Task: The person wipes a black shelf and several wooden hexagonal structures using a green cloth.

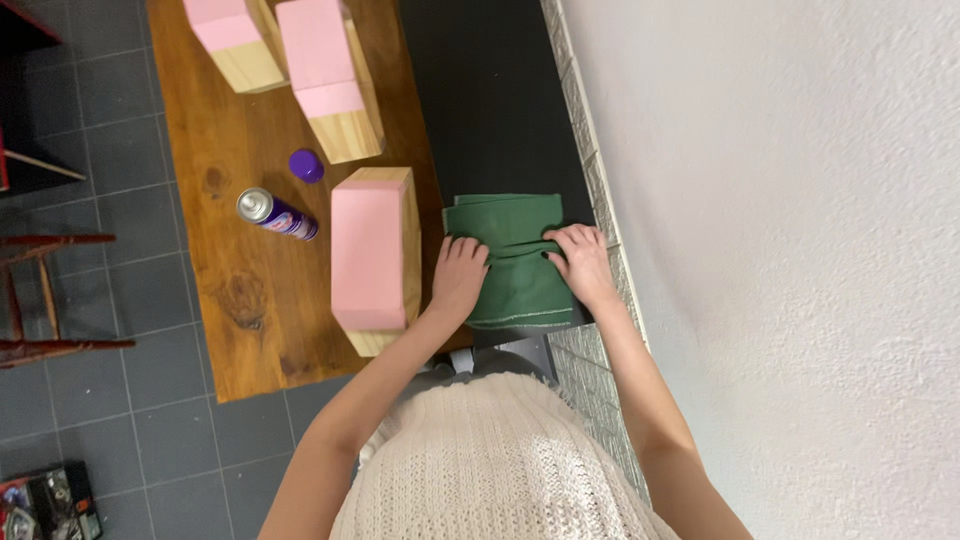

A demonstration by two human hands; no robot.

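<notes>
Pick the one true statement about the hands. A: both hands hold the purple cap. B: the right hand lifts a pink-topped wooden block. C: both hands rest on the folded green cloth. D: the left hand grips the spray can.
C: the left hand and the right hand both lie flat on the folded green cloth, while the spray can lies untouched on the wooden table.

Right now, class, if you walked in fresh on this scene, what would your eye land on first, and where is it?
First, the green cloth, folded on the black surface, with the left hand and right hand pressed flat on its two sides. Next, the pink-topped wooden blocks spread over the wooden table beside it. Between them lies a spray can on its side, its purple cap standing apart.
</notes>
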